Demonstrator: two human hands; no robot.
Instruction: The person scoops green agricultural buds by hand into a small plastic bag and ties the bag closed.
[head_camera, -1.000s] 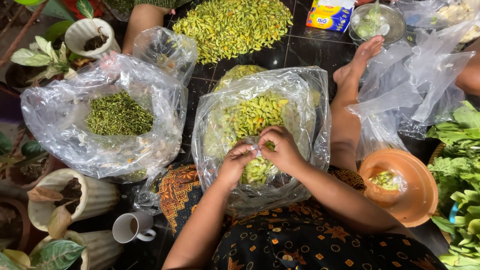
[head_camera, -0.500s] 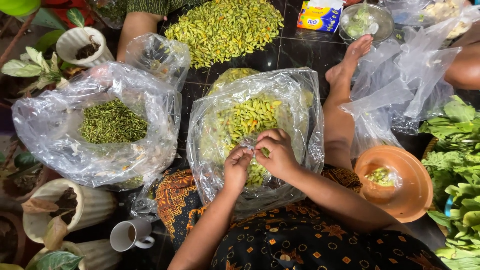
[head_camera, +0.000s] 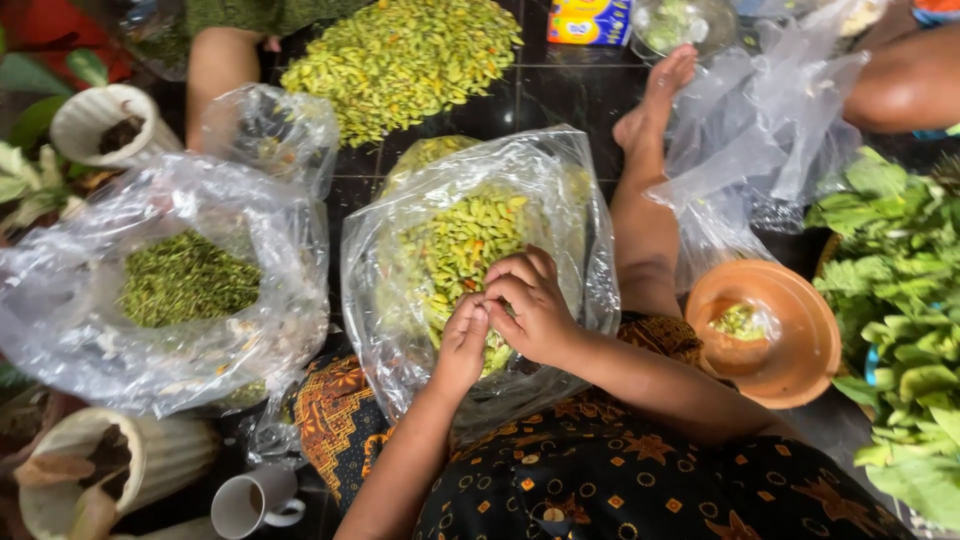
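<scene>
Near edge: white mug (head_camera: 252, 502) on dark floor. Above it, left hand (head_camera: 463, 345) and right hand (head_camera: 530, 305) meet fingertip to fingertip, pinching one small green chili between them; chili itself mostly hidden. Both hands sit over the open clear bag of yellow-green chilies (head_camera: 470, 250) in the lap. Left: bag of green stems (head_camera: 185, 280). Right: orange bowl (head_camera: 800, 345), leafy greens (head_camera: 900, 300). Farthest: loose chili heap (head_camera: 400, 60) on the tiles.

Left hand (head_camera: 462, 343) meets right hand (head_camera: 530, 305) (fingertips pinched).
</scene>
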